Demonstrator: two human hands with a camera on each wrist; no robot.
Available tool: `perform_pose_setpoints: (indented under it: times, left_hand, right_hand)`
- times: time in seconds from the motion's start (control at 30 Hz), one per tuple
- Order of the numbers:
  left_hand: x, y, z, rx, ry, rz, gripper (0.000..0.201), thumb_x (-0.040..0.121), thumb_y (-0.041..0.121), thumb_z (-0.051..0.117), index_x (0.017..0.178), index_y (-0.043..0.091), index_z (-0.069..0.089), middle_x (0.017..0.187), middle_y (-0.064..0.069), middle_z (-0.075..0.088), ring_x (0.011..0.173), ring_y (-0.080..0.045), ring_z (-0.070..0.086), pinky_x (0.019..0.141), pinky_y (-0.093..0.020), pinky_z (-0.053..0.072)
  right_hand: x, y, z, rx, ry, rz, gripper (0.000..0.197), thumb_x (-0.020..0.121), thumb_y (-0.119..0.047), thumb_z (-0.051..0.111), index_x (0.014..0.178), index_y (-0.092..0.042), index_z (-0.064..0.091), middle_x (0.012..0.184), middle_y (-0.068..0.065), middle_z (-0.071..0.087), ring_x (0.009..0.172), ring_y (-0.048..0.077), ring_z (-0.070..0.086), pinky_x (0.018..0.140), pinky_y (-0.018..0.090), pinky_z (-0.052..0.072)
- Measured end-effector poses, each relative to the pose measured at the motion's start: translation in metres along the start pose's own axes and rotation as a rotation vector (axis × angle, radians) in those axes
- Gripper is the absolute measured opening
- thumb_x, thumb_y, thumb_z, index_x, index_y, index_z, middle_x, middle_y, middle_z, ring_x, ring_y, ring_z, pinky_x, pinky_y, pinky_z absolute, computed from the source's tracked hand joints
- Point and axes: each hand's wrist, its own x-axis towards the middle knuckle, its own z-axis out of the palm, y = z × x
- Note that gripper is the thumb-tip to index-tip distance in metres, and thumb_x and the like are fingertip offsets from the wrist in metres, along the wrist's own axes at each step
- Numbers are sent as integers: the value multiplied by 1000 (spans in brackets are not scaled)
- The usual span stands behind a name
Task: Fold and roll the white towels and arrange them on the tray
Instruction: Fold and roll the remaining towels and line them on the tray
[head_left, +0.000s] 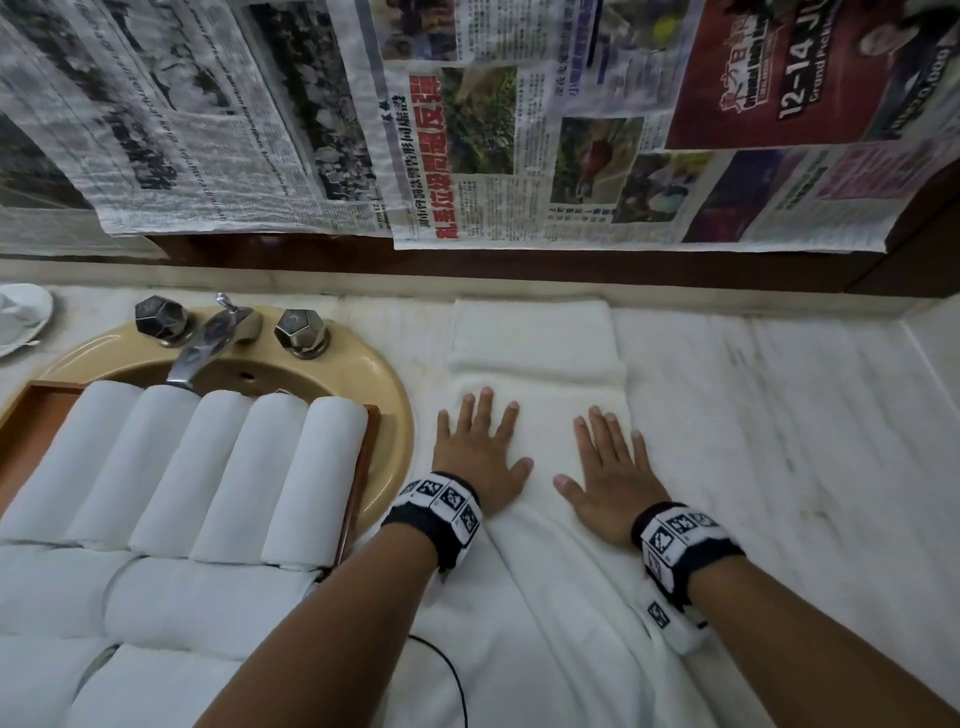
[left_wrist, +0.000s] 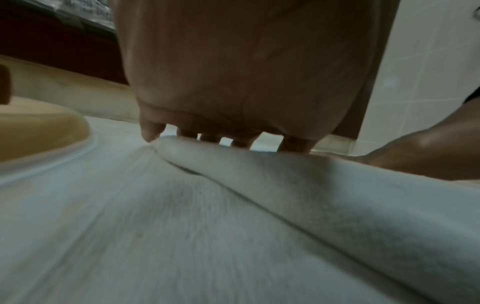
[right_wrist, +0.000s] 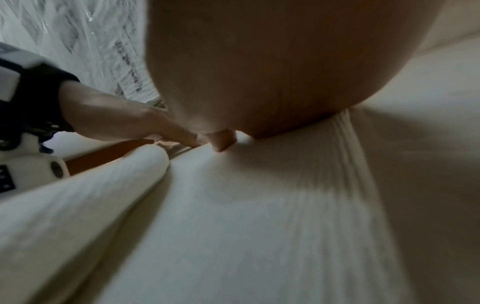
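Surroundings: tan oval sink (head_left: 387, 410) on the left of the white marble table (head_left: 779, 415), with a chrome faucet (head_left: 208, 338) and two faceted metal knobs (head_left: 161, 317). A wooden tray (head_left: 358, 483) sits over the sink and carries five rolled towels (head_left: 228, 467), smooth white cylinders packed side by side and touching; more rolls lie nearer, at the near left. Newspaper sheets (head_left: 467, 130) cover the far wall above a dark wood strip. A white dish (head_left: 21, 317) sits at the far left. A thin black cable (head_left: 452, 670) runs near the left forearm.

Work towel (head_left: 540, 571): white terry, spread flat on the table right of the sink, soft lengthwise folds in the near part, a folded band at the far end. A second folded towel (head_left: 530, 327) lies just beyond it, touching.

Left hand (head_left: 480, 457) and right hand (head_left: 610, 483): both grips wide, fingers straight and splayed, palms pressed flat on the towel, side by side, holding nothing. Both wrists wear black bands with printed markers.
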Motion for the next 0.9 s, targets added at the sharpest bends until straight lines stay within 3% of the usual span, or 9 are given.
perform_pose_setpoints:
  times: [0.3,0.53,0.6,0.67,0.73,0.77,0.83,0.9]
  left_hand:
    - [86,0,-38,-18,-5,-95,82,94,68,24,159,33,-12,166,-5,-22,154,-30,-14,121,-60,0]
    - [112,-8,-52,-27,8,-63,77,97,66,22,160,31,-8,167,-6,-20,154,-30,-15,122,-59,-3]
    - [99,-10,-55,-57,39,-30,70,102,58,20,161,27,-1,168,-10,-15,154,-31,-14,123,-56,-3]
    - [72,-11,-56,-155,132,-29,63,106,48,22,162,23,7,168,-12,-11,154,-30,-13,124,-52,-2]
    - [34,-14,-51,-281,277,-70,60,105,38,34,160,20,20,168,-15,2,155,-32,2,124,-50,10]
    - [12,-17,-47,-344,343,-92,57,103,34,41,157,17,30,166,-18,15,152,-35,15,122,-50,20]
    - [-33,-23,-30,-435,418,-99,51,97,32,47,145,14,49,150,-17,43,135,-36,43,111,-48,38]
    - [-76,-29,-8,-430,427,-97,40,96,32,51,130,15,61,129,-11,61,113,-32,59,97,-45,48]
  right_hand:
    - [84,31,-51,-22,26,-47,82,98,-64,16,155,-20,-24,157,0,-39,147,17,-32,121,49,-14]
    - [110,37,-71,-20,54,-38,82,99,-63,19,157,-20,-19,160,2,-34,149,19,-29,120,50,-16]
    - [101,33,-74,4,108,-14,82,99,-61,26,159,-17,-8,165,6,-23,152,23,-19,121,50,-13]
    - [79,31,-73,123,262,3,74,98,-53,41,157,-14,17,167,12,6,153,27,5,123,48,-2]
    - [44,34,-64,339,454,11,50,96,-39,53,140,-16,47,148,10,44,137,30,36,117,45,23]
    - [24,37,-56,435,529,18,36,94,-33,57,127,-18,57,132,7,54,124,30,46,108,44,35]
    - [-15,45,-36,545,577,55,15,91,-24,59,105,-20,63,108,3,59,105,28,54,92,41,45]
    - [-54,50,-16,595,553,78,7,89,-18,57,92,-22,63,96,-1,58,92,23,57,81,35,47]
